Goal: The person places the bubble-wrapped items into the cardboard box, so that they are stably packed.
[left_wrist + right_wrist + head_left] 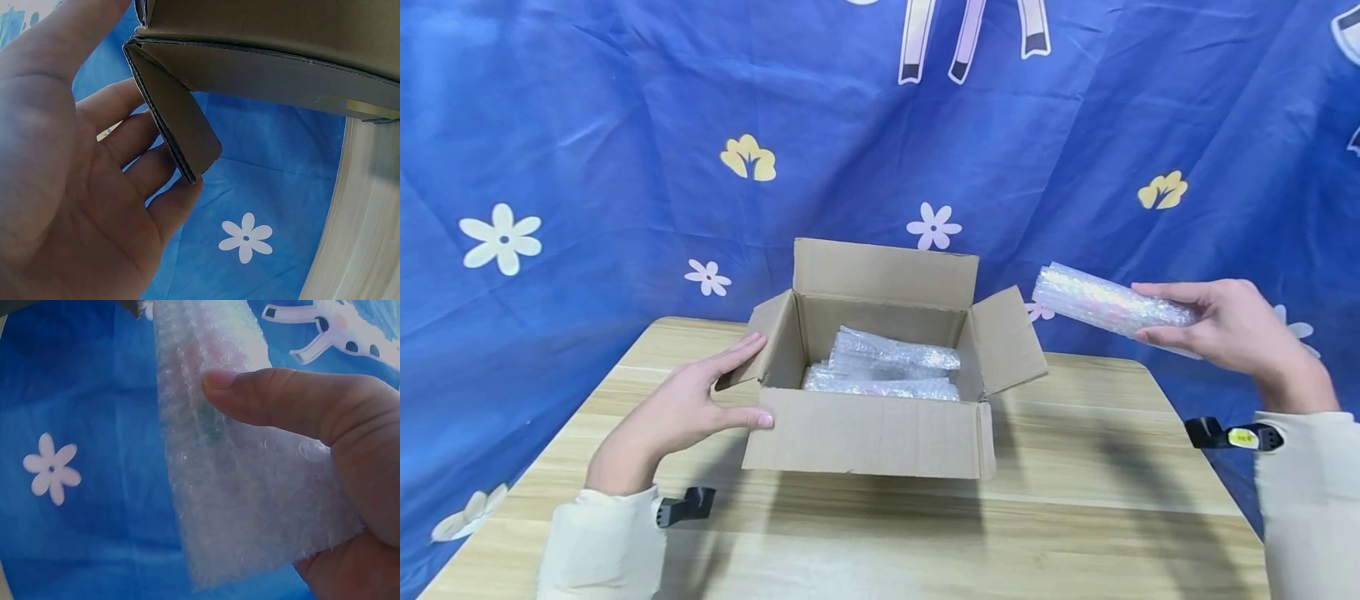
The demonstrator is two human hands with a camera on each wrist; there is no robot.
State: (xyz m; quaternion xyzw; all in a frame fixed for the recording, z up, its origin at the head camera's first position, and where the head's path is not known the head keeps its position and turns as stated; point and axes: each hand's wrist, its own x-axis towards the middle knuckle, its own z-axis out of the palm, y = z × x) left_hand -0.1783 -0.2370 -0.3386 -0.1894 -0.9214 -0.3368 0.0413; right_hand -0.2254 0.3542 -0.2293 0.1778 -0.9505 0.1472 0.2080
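Observation:
An open cardboard box (872, 433) sits on the table with its flaps spread outward. Inside it lie bubble-wrapped packages (898, 358). My left hand (688, 408) holds the box at its left corner, thumb on the front flap and fingers behind the left side flap (178, 119). To the right of the box and above the table, my right hand (1232, 325) grips a bubble-wrapped package (1097, 302) by one end, its other end pointing towards the box. Faint pink and green show through the wrap of this package (244, 494) in the right wrist view; its contents are unclear.
The box stands on a light wood-grain table (1075, 500). Behind the table hangs a blue cloth (850, 167) printed with flowers and animal legs. Dark wrist cameras sit at both sleeves (602, 542).

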